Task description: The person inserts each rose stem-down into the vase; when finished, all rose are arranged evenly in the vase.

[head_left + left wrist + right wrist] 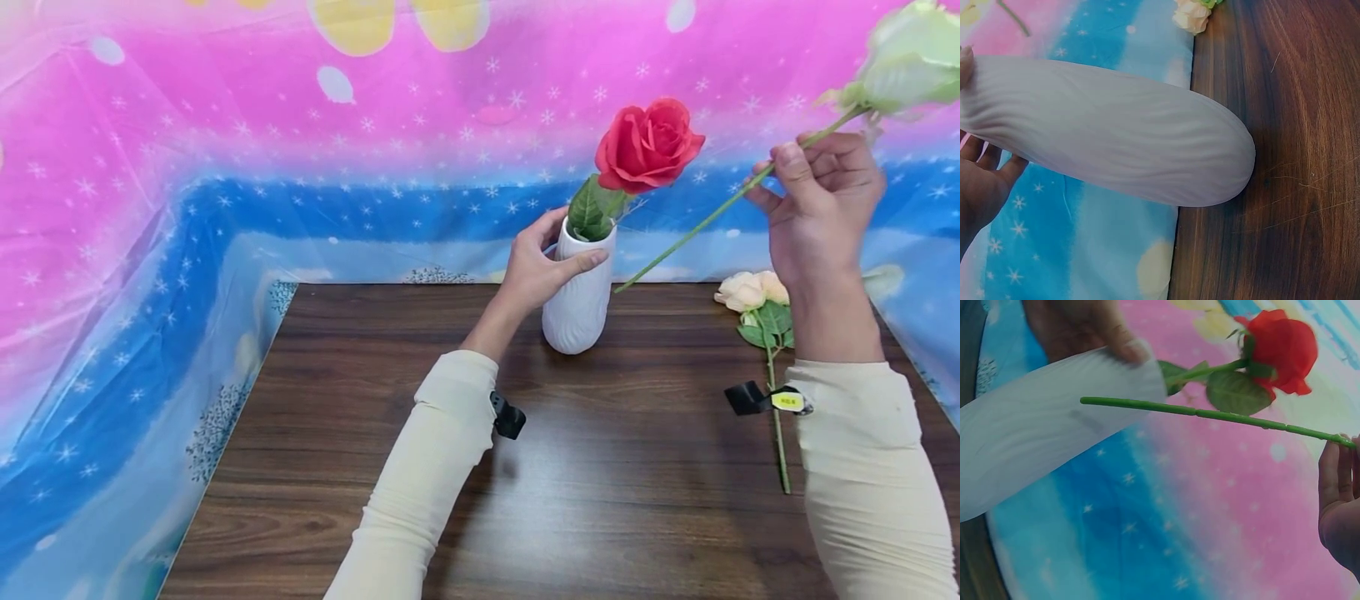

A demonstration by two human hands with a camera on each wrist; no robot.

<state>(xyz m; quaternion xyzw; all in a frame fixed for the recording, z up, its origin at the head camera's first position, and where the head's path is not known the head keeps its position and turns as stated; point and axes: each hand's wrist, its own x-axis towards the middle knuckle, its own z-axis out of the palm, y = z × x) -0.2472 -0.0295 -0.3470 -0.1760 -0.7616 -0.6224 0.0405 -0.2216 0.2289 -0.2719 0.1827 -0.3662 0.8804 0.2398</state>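
A white ribbed vase (576,300) stands slightly tilted near the table's back edge, a red rose (648,146) with green leaves in its mouth. My left hand (536,262) grips the vase near the rim, thumb in front and fingers behind. Up at the right, my right hand (825,196) pinches the green stem of a white rose (911,62) between thumb and fingers. The stem slants down to the left, and its cut end (1094,400) overlaps the vase in the right wrist view. In the left wrist view the vase (1116,131) fills the middle.
A peach rose (750,292) with leaves and a long stem lies on the right side of the dark wooden table (360,433), partly behind my right forearm. A pink and blue patterned cloth (262,167) hangs behind and along the sides of the table.
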